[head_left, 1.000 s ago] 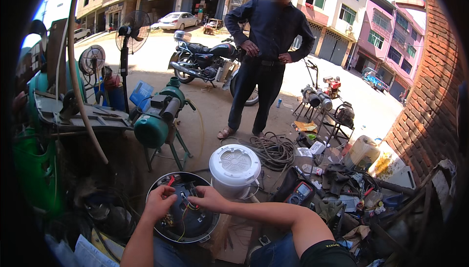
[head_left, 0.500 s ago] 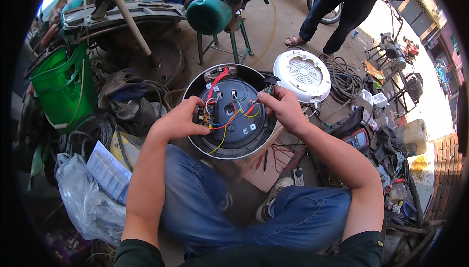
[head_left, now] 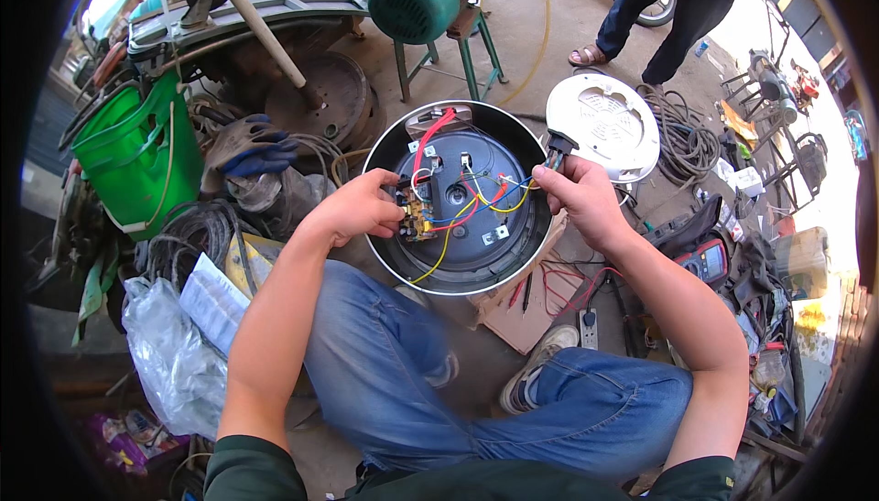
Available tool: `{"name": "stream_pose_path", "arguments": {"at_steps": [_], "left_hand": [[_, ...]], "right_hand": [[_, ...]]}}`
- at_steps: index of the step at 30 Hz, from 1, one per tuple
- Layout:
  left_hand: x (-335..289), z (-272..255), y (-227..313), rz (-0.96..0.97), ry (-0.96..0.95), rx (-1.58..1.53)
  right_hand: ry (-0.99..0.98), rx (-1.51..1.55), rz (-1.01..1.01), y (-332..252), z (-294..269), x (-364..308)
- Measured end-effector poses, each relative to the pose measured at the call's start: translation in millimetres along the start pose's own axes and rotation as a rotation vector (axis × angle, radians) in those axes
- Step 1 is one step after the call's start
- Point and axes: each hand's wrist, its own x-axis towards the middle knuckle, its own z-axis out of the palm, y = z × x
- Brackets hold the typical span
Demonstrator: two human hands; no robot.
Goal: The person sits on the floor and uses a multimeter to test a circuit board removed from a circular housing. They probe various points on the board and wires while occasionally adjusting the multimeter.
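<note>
A round metal appliance housing (head_left: 513,254) lies open side up before my legs, with a dark inner base and red, blue and yellow wires inside. My left hand (head_left: 362,208) is closed at the left rim, its fingers gripping the edge of a small circuit board (head_left: 418,217). At the right rim my right hand (head_left: 586,194) pinches a black socket connector (head_left: 561,142) with wires running from it into the housing. A thick red wire (head_left: 424,148) runs down from the housing's far side toward the board.
A white vented cover (head_left: 604,125) lies beyond my right hand, near coiled hose (head_left: 691,148). A multimeter (head_left: 705,263) sits at right, with test probes (head_left: 522,290) on cardboard. A green bucket (head_left: 137,162) and work gloves (head_left: 247,148) are at left. Someone stands (head_left: 678,6) at the far right.
The view has shifted, so most things sit farther right in the picture. The black connector now stands up more plainly from my right fingers. Both hands keep their holds.
</note>
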Motion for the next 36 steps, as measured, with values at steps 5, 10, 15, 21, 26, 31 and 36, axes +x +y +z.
{"name": "stream_pose_path", "arguments": {"at_steps": [5, 10, 15, 21, 26, 31, 36], "left_hand": [[2.0, 2.3, 0.4, -0.035, 0.010, -0.094], [-4.1, 9.0, 7.2, 0.014, -0.014, -0.081], [-12.0, 8.7, 13.0, 0.057, -0.043, -0.058], [-11.2, 9.9, 13.3, 0.105, -0.117, -0.068], [-14.2, 11.1, 13.8, 0.116, -0.200, -0.156], [-14.0, 9.1, 15.1, 0.129, -0.236, -0.188], [-14.4, 10.5, 20.1, 0.106, -0.273, -0.250]], "right_hand": [[0.018, -0.001, 0.023, 8.8, -6.9, 2.4], [0.025, 0.008, 0.058, 21.1, -14.4, 2.5], [0.004, 0.007, 0.031, 22.7, -16.3, 2.5], [-0.007, -0.071, 0.082, 15.6, -18.9, 2.4], [0.093, -0.119, 0.007, 11.5, -16.7, 10.0], [0.132, -0.340, -0.174, 1.1, -20.9, 5.1], [0.007, -0.524, -0.620, -11.3, 5.3, -6.5]]}}
